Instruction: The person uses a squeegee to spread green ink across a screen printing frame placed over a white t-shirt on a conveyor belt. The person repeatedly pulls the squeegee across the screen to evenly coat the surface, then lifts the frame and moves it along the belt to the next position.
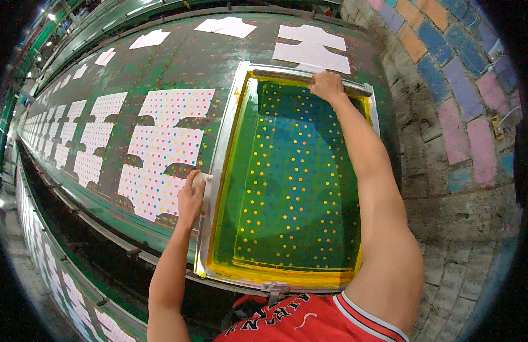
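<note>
Silver-framed printing screen (292,176) over the tabletop (178,65), long axis roughly twelve to six! Left hand (190,199) clasps its side rail (224,137) at nine, the screen lying at three from it; right hand (328,85) grips the top bar (287,73) near one. Both touch, neither's nearer. Dotted fabric pieces (164,142) toward nine, plain white pieces (312,37) at twelve.

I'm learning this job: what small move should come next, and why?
Probably check that the frame sits squarely before moving either hand: the right hand is on its far edge, the left hand at its left side, and dotted cloth lies close by.
</note>
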Demonstrator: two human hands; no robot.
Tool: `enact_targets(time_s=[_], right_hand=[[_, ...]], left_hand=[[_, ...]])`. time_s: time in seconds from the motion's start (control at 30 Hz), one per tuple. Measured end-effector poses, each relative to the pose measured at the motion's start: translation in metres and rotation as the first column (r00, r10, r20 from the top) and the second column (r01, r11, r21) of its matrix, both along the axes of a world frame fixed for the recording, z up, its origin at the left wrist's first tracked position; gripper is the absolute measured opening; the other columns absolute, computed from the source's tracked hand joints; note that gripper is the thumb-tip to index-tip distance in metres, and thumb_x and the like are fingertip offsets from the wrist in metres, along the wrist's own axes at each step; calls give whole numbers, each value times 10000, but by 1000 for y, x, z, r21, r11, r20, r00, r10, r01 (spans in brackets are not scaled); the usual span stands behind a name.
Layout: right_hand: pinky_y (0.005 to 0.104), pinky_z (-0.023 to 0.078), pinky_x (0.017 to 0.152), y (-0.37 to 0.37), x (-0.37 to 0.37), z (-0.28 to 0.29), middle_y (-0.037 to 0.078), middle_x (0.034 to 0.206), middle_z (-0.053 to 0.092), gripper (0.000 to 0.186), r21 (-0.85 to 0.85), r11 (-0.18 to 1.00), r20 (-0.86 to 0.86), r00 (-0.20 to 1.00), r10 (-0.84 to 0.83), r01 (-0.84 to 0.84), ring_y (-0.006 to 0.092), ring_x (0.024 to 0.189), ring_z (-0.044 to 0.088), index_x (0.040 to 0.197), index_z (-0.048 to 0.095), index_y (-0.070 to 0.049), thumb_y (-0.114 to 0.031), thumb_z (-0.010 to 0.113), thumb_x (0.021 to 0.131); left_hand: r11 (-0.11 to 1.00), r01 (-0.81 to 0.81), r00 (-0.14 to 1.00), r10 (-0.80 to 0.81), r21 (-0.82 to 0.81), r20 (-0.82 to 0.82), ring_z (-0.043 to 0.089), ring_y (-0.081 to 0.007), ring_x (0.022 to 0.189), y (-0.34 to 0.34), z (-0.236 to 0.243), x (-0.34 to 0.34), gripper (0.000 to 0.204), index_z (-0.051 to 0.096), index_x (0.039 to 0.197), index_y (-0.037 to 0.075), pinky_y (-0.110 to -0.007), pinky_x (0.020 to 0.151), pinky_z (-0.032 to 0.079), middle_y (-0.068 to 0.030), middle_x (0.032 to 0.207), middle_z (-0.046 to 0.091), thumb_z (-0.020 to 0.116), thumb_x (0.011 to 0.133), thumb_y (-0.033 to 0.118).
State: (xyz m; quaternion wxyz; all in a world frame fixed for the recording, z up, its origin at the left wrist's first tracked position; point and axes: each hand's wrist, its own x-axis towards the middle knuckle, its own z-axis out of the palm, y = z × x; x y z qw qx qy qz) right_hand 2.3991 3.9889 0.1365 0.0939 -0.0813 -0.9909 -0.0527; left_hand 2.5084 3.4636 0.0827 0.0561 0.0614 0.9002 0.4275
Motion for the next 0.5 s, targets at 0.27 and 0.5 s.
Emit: enact_targets(time_s=[0.27,0.5], right_hand=[[498,590,771,-27,35,16,216,894,739,323,-48,998,116,992,40,-35,362,863,736,864,770,-39,-288,627,717],[486,579,761,-120,176,22,187,844,731,334,-39,999,240,970,38,-29,361,830,725,918,793,-138,-422,733,754]], left_hand=[[997,48,998,-45,65,-48,597,-210,647,0,1,1,396,592,1330,96,-382,640,474,-156,739,649,564,1013,331],[997,77,997,-77,1,-24,627,-380,657,-6,-6,-2,405,572,1339,109,-489,656,453,-221,692,632,532,1017,350]])
